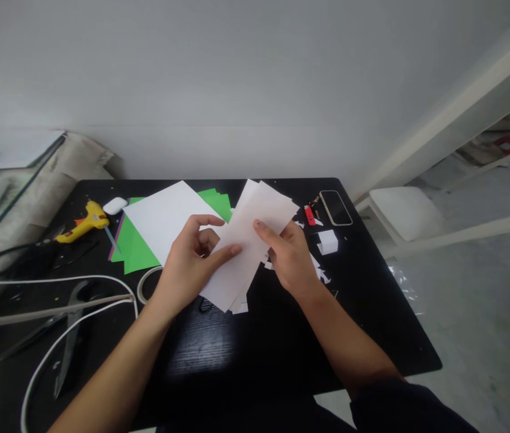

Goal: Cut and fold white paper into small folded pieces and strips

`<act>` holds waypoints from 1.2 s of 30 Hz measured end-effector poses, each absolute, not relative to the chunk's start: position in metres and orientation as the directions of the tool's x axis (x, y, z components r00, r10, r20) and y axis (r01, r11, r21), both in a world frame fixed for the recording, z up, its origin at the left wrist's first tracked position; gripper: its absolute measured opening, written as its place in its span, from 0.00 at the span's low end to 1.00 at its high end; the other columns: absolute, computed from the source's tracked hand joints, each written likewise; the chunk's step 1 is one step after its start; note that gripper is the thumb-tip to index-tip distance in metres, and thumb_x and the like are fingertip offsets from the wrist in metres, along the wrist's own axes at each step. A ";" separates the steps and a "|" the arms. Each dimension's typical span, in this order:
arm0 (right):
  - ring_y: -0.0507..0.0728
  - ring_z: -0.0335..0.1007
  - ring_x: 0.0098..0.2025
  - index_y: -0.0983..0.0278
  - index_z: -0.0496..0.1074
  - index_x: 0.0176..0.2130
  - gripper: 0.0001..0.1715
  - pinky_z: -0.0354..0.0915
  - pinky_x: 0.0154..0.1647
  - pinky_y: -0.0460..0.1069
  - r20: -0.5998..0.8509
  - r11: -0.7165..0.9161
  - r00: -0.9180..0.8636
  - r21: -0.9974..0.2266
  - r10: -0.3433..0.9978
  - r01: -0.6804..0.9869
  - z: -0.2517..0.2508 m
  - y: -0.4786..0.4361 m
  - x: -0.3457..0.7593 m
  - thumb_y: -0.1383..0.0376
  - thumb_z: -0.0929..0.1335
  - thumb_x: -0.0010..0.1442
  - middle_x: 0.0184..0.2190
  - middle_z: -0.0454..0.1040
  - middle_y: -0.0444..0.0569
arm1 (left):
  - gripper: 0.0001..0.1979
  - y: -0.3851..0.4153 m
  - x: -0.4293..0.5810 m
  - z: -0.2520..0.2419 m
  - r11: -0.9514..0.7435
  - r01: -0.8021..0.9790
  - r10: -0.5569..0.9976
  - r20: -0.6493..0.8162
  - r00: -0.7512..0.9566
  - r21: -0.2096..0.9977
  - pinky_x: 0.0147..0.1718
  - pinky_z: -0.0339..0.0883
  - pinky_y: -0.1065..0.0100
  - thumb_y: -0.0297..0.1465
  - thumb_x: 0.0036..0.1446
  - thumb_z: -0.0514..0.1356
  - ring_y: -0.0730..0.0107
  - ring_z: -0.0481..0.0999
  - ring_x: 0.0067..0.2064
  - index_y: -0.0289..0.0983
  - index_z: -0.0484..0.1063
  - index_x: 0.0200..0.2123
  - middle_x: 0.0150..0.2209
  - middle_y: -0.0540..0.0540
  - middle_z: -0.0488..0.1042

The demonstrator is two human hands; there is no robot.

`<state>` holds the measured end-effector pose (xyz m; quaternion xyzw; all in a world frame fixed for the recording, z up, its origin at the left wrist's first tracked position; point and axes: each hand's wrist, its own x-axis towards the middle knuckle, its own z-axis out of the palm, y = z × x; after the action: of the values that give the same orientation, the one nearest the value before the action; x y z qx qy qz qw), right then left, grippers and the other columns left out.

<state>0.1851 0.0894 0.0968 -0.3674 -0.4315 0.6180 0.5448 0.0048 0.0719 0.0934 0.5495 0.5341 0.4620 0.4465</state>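
Several white paper pieces (255, 216), overlapping in a loose stack, are held above the middle of the black table. My right hand (288, 258) grips them at the right, thumb on top and fingers hidden underneath. My left hand (192, 261) pinches the left side, its thumb lying on the top piece and its forefinger curled near the edge. Behind the left hand, a large white sheet (165, 210) lies across green paper (135, 249) on the table. Under and beside the right hand are white paper scraps (322, 273).
A yellow glue gun (84, 224), a white mouse (115, 205), scissors (72, 331) and a white cable (52, 352) are at the left of the black table (219, 373). On the right lie a phone (336, 208), a red object (310, 215) and a small white paper box (328, 242).
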 end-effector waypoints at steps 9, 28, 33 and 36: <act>0.61 0.78 0.44 0.60 0.78 0.42 0.14 0.74 0.45 0.55 -0.075 -0.134 -0.153 -0.898 0.985 -0.418 0.101 0.092 0.185 0.56 0.78 0.59 0.38 0.81 0.48 | 0.17 0.070 0.002 0.097 0.135 0.089 0.940 -0.156 0.303 0.987 0.26 0.65 0.71 0.42 0.56 0.72 0.71 0.73 0.30 0.40 0.72 0.41 0.33 0.50 0.75; 0.56 0.71 0.24 0.59 0.78 0.46 0.18 0.67 0.21 0.50 -0.080 -0.166 -0.237 -0.915 0.968 -0.369 0.106 0.094 0.199 0.50 0.72 0.65 0.32 0.80 0.48 | 0.36 0.064 0.016 0.093 0.592 -0.244 0.702 -0.343 0.624 0.769 0.38 0.79 0.60 0.60 0.64 0.55 0.58 0.84 0.34 0.32 0.81 0.45 0.39 0.33 0.82; 0.61 0.80 0.41 0.59 0.79 0.43 0.13 0.77 0.39 0.55 -0.071 -0.150 -0.205 -0.903 0.976 -0.404 0.109 0.093 0.197 0.54 0.74 0.64 0.42 0.82 0.51 | 0.37 0.065 0.017 0.092 0.602 -0.252 0.657 -0.291 0.695 0.758 0.43 0.79 0.55 0.62 0.64 0.51 0.53 0.84 0.41 0.35 0.81 0.48 0.46 0.32 0.81; 0.61 0.80 0.42 0.60 0.79 0.43 0.14 0.77 0.39 0.55 -0.092 -0.162 -0.197 -0.912 0.976 -0.377 0.109 0.091 0.195 0.53 0.74 0.63 0.43 0.83 0.51 | 0.40 0.066 0.019 0.095 0.619 -0.265 0.636 -0.274 0.721 0.739 0.44 0.79 0.55 0.64 0.61 0.52 0.52 0.84 0.41 0.34 0.82 0.46 0.46 0.30 0.80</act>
<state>0.1951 0.0914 0.1087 -0.3759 -0.3984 0.6632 0.5100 0.0185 0.0657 0.0946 0.3488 0.2656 0.2622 0.8597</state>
